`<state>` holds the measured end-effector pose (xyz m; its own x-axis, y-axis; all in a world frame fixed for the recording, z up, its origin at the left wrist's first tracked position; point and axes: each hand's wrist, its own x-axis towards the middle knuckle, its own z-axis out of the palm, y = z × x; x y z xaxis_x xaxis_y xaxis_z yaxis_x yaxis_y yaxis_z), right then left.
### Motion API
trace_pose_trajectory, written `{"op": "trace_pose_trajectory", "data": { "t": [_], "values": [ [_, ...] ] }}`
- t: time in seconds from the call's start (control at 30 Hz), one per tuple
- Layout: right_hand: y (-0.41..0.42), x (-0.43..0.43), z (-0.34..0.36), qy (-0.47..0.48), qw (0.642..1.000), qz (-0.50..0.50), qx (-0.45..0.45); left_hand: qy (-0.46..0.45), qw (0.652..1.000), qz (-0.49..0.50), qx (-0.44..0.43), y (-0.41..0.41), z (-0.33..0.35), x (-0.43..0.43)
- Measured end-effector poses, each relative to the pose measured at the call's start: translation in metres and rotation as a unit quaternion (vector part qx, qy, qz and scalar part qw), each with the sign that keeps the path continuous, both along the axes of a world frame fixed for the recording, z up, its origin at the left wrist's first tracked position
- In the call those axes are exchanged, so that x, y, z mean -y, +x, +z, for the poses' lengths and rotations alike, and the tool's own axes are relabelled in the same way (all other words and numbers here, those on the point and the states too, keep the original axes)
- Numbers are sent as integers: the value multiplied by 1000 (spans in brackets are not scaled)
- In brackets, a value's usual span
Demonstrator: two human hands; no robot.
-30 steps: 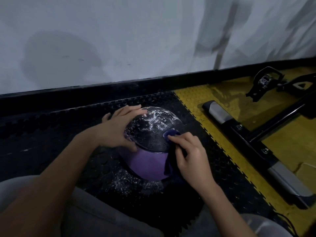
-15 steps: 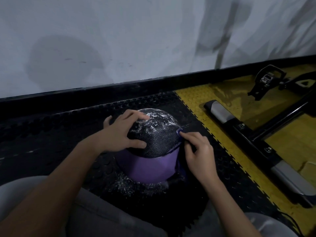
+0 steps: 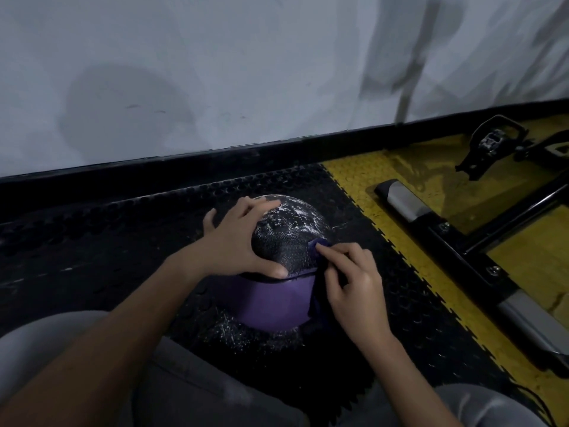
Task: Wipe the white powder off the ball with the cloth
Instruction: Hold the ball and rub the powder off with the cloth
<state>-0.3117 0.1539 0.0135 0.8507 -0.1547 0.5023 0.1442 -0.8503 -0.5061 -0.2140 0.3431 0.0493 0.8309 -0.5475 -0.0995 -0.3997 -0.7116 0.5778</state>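
A black and purple ball sits on the black floor mat in front of my knees. White powder streaks its black top half; the purple lower half looks plain. My left hand grips the ball's left side, fingers spread over the top and thumb at the colour seam. My right hand pinches a dark blue cloth against the ball's right side. Part of the cloth hangs down under that hand.
Spilled white powder lies on the black studded mat below the ball. To the right is yellow flooring with a black exercise-machine frame and a pedal. A white wall stands close behind.
The ball has turned, bringing more of its powdered black half toward me. My right hand with the cloth shifted slightly on the ball's right side, and my left hand moved over the top.
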Motion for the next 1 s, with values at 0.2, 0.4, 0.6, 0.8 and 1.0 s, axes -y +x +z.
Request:
{"op": "trace_pose_trajectory", "data": {
  "t": [0.2,0.4,0.6,0.8,1.0],
  "values": [
    [10,7,0,18,999,-46,4,-14,1000,3,10,0,-3,9],
    [6,2,-2,-12,999,26,32,-27,999,-4,-25,3,1,0],
    [24,21,-1,126,988,-73,-53,-35,999,0,-24,3,2,6],
    [2,-7,3,-16,997,55,43,-28,999,-2,-28,3,2,1],
    [30,26,0,156,984,-58,-65,-35,999,-5,-30,2,3,7]
  ]
}}
